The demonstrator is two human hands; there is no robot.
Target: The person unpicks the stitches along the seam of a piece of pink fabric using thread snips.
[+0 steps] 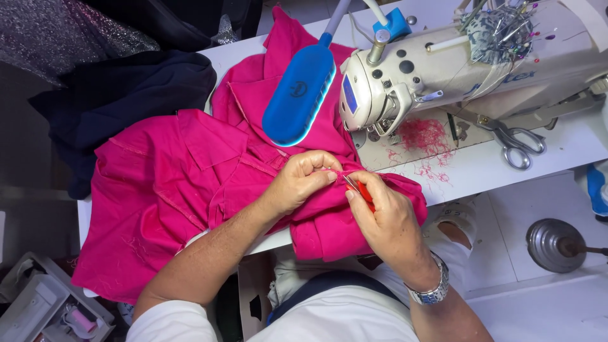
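A bright pink garment (171,183) lies spread over the left part of the white sewing table (500,168) and hangs off its front edge. My left hand (297,183) pinches a fold of this fabric near its seam. My right hand (383,218), with a metal watch on the wrist, holds a small red-handled tool (358,187) whose metal tip meets the pinched seam. Both hands sit close together just in front of the sewing machine.
A cream sewing machine (468,69) stands at the back right with a pin cushion full of pins on top. A blue lamp head (297,95) hangs over the garment. Scissors (516,142) and pink thread scraps (421,139) lie by the machine. Dark cloth (120,95) lies left.
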